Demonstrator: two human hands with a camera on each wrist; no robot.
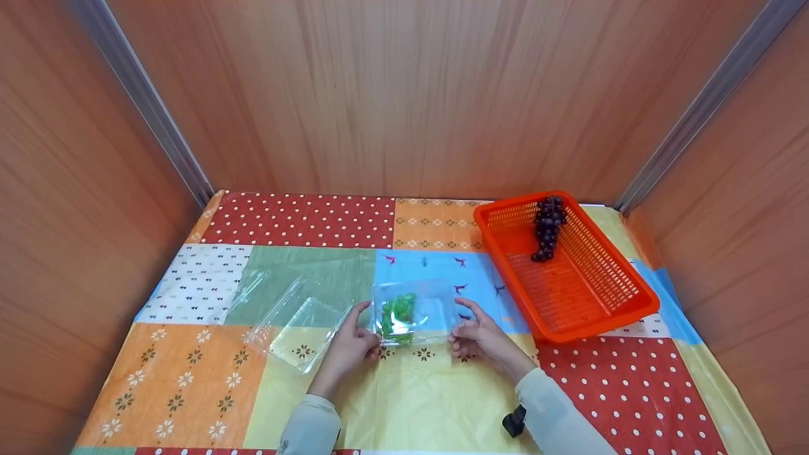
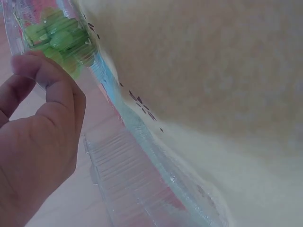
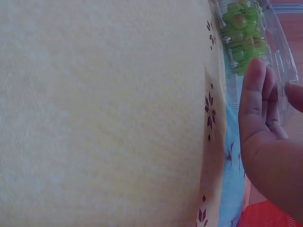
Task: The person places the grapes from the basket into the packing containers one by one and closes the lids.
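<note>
Clear plastic box [image 1: 435,314] of green grapes [image 1: 398,309] sits between left hand [image 1: 354,342] and right hand [image 1: 485,340], both hands gripping its sides.

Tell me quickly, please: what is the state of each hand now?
Left hand: closed, holding the left side of the clear box with green grapes inside.
Right hand: closed, holding the right side of the clear box.

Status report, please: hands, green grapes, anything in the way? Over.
Left hand, right hand: holding box, one each side. Green grapes: inside box. Nothing seems in the way; clear plastic beside left hand, basket off right.
</note>
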